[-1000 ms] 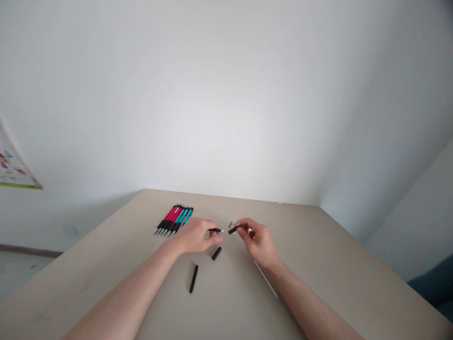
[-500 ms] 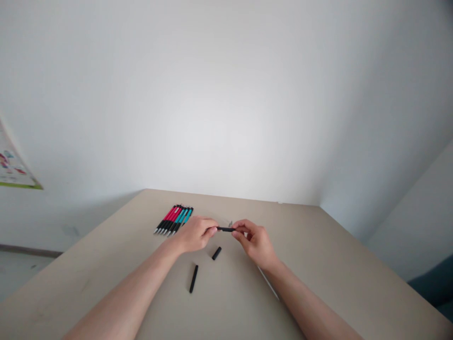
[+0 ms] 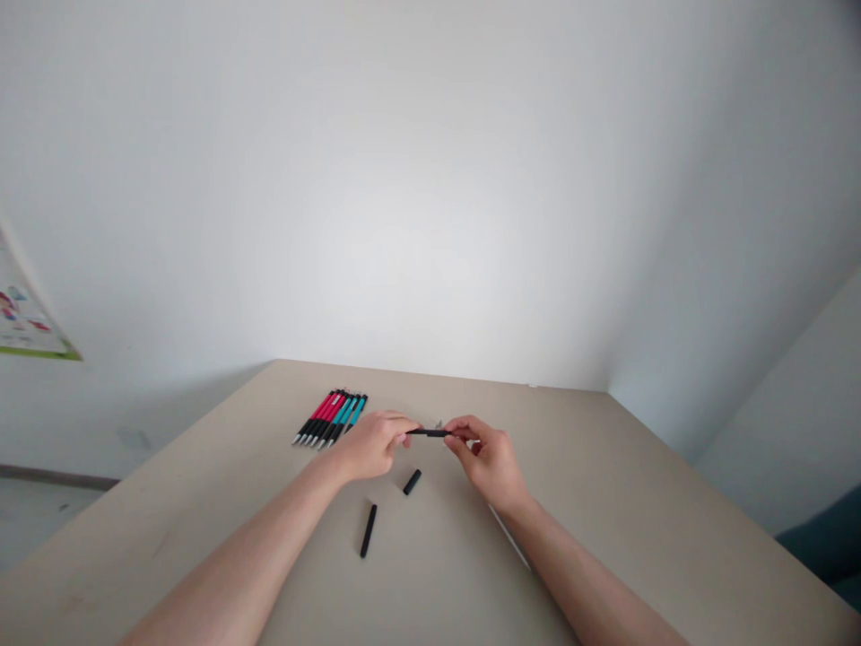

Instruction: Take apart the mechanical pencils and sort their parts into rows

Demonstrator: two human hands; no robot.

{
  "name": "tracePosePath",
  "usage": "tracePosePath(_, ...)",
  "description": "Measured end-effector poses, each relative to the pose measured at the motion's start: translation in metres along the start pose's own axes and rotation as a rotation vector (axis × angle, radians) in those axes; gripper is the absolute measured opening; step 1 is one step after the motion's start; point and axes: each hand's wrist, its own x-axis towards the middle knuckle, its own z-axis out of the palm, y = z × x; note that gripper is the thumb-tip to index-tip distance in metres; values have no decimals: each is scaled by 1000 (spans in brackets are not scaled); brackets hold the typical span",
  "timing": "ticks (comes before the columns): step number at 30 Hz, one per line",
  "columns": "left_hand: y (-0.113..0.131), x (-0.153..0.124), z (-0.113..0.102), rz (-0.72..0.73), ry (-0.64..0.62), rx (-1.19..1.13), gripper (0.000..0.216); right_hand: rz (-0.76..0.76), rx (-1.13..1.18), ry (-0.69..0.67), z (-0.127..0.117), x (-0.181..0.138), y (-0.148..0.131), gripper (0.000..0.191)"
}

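My left hand (image 3: 372,443) and my right hand (image 3: 485,456) meet above the beige table (image 3: 659,502), both pinching one thin black pen part (image 3: 429,432) held level between them. The left fingers grip its left end, the right fingers its right end. Below the hands a short black piece (image 3: 412,482) lies on the table. A longer black pen barrel (image 3: 368,529) lies nearer to me, by my left forearm.
A row of several assembled red and teal pens (image 3: 330,418) lies to the left of my left hand. A tiny small part (image 3: 438,423) sits just behind the hands. A thin pale rod (image 3: 509,536) lies beside my right forearm. A poster (image 3: 23,314) hangs on the left wall.
One second ago each hand held a separate black piece with a gap between them. The hands have come together and the pieces now form one line between the fingers.
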Motion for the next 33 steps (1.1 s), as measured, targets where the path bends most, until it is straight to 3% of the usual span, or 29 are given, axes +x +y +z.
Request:
tracePosePath(16, -2, -2, 2, 64, 47, -16, 40, 18, 34, 35, 1, 0, 2, 13)
tracePosePath(25, 4, -4, 5, -51, 56, -110, 41, 99, 101, -32, 4, 0, 3, 14)
tracePosePath(29, 11, -2, 3, 15, 18, -82, 40, 111, 132, -114, 6, 0, 0, 13)
tracePosePath(33, 19, 0, 2, 56, 1, 5, 25, 101, 94, -144, 10, 0, -4, 11)
